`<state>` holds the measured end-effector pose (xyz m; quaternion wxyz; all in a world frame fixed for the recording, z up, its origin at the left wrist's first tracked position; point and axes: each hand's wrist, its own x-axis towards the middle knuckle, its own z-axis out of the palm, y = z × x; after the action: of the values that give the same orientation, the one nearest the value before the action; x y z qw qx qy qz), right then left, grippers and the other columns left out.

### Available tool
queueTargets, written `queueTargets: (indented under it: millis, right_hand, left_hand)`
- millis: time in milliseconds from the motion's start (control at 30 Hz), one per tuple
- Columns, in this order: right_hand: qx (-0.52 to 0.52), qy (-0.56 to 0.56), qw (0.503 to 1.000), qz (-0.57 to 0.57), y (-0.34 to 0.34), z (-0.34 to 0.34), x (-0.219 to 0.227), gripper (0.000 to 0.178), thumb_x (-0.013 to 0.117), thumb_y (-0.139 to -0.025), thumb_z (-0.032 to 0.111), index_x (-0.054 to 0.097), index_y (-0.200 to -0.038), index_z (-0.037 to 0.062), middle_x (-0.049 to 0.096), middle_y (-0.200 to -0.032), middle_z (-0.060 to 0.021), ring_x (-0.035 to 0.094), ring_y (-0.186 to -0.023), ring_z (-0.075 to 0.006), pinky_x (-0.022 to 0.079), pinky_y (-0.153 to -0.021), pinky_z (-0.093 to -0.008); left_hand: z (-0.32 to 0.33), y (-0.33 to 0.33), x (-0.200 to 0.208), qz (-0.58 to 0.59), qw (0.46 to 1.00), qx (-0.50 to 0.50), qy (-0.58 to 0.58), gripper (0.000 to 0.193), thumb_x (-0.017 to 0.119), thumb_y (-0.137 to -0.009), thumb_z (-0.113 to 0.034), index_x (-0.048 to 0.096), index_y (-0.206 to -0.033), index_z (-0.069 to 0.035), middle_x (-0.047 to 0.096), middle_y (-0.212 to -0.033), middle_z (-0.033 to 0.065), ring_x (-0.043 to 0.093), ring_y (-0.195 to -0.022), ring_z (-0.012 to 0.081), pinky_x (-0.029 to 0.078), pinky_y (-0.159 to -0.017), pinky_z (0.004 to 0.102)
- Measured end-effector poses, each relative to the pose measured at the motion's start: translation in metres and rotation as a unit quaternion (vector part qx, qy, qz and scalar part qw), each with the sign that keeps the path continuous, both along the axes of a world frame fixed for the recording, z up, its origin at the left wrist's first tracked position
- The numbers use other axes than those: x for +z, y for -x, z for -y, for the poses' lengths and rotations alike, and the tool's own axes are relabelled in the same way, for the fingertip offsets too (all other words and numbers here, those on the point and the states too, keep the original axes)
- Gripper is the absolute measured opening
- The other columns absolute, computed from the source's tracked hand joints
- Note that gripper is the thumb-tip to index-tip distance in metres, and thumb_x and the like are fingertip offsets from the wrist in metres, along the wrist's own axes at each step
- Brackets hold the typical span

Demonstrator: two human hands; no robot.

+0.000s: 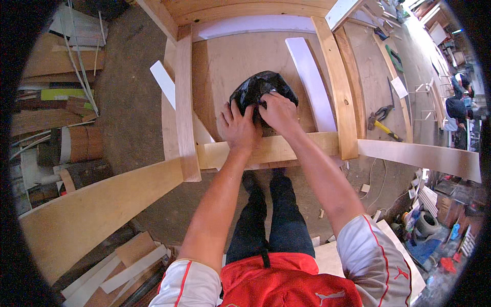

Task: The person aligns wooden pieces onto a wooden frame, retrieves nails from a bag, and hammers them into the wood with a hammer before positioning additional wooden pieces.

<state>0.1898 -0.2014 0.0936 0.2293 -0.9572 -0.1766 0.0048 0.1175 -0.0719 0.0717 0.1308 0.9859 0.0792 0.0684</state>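
Observation:
A crumpled black plastic bag [258,84] sits on the brown board [225,59] inside a wooden frame. My right hand [280,111] is closed on the bag's near right part, with its fingers bent into the plastic. At the bag's near left edge is my left hand [240,125], its thumb and forefinger on either side of a bit of the plastic and the other fingers a little apart. What the bag contains is hidden. Both wrists reach over the frame's near rail [317,144].
Upright posts [185,102] and a pale wood post [335,87] flank the board. A white strip [311,84] lies right of the bag. Outside the frame are a yellow-handled hammer [384,130], a green-handled saw [394,58], and wood offcuts [120,268] at lower left.

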Motion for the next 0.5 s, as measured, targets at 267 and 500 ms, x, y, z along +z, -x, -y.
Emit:
queueTargets:
  millis: [267,500]
  right_hand:
    - [-0.003,0.103,0.994,0.039,-0.003,0.003,-0.019,0.017,0.057,-0.098,0.02,0.069,-0.098,0.0075,0.073,-0.097,-0.0158,0.074,-0.081,-0.0368,0.059,-0.069,-0.0494]
    - [-0.02,0.097,0.994,0.042,-0.004,0.007,-0.024,0.014,0.06,-0.097,0.022,0.067,-0.101,0.0105,0.072,-0.098,-0.0147,0.073,-0.079,-0.0375,0.059,-0.069,-0.0498]
  left_hand:
    - [-0.002,0.002,-0.004,0.049,0.999,0.003,-0.003,0.052,0.077,-0.08,-0.035,0.067,-0.127,-0.016,0.049,-0.15,0.0249,0.042,-0.141,0.0457,0.032,-0.113,0.0597]
    - [-0.002,0.001,-0.004,0.057,0.998,-0.001,0.016,0.046,0.074,-0.083,-0.034,0.067,-0.124,-0.015,0.049,-0.147,0.0273,0.044,-0.137,0.0476,0.034,-0.111,0.06]
